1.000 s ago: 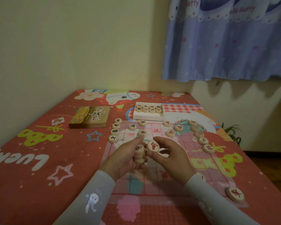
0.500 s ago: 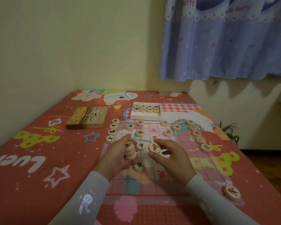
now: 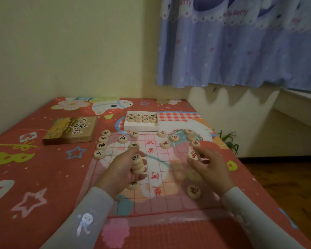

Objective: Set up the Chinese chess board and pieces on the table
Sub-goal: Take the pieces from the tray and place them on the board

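Observation:
A thin translucent chess board (image 3: 169,198) with red grid lines lies on the red table. My left hand (image 3: 120,171) holds a stack of wooden chess pieces (image 3: 138,164) over the board's left half. My right hand (image 3: 209,166) pinches one red-marked piece (image 3: 193,155) near the board's right edge. Black-marked pieces (image 3: 101,146) line the left edge, and red-marked pieces (image 3: 174,138) sit along the far right. One red piece (image 3: 193,191) lies on the near right, and another piece (image 3: 132,185) rests below my left hand.
A white tray (image 3: 142,128) with several pieces stands beyond the board. A brown box lid (image 3: 70,130) lies at the far left. The table (image 3: 34,177) meets the wall on the left and at the back; its right edge drops to a wooden floor with a plant (image 3: 229,141).
My right hand has carried the red piece from the board's middle out to the right edge. My left hand with the stack has stayed near the left half.

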Action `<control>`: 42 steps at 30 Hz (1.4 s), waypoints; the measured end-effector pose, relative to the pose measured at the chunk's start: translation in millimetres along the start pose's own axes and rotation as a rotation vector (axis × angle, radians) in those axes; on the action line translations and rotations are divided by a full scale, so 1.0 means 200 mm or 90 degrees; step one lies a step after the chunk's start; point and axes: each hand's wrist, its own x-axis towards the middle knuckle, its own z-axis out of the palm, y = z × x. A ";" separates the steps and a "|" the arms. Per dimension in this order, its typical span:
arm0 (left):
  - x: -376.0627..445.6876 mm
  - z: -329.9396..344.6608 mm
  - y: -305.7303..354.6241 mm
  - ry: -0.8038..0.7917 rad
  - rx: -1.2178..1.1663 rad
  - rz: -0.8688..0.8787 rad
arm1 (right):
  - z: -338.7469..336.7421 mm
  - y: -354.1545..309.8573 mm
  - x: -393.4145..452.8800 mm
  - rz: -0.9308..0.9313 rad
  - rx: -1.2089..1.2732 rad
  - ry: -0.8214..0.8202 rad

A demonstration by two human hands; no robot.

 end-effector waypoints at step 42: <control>-0.04 0.23 -0.10 -0.188 0.153 0.004 | 0.12 -0.22 -0.04 -0.119 0.017 -0.226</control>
